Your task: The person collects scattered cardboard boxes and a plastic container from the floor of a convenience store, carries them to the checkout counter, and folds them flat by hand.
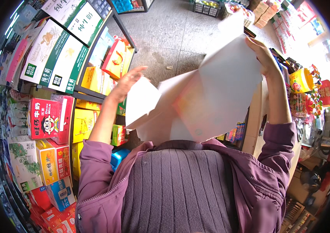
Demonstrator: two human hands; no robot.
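A large, translucent whitish sheet, folded and slightly blurred, spans the space in front of my chest. Its material, paper or thin plastic, I cannot tell; a faint red and yellow print shows through its middle. My right hand grips its upper right corner, fingers over the edge. At the sheet's left end is my left hand, raised and blurred, with fingers beside a bright white flap. Whether those fingers hold the flap is not clear.
Shelves on the left carry milk cartons, a red drink box and yellow boxes. A wooden counter edge runs along the right, near a yellow tub. Farther off, a black crate of fruit stands on the grey floor.
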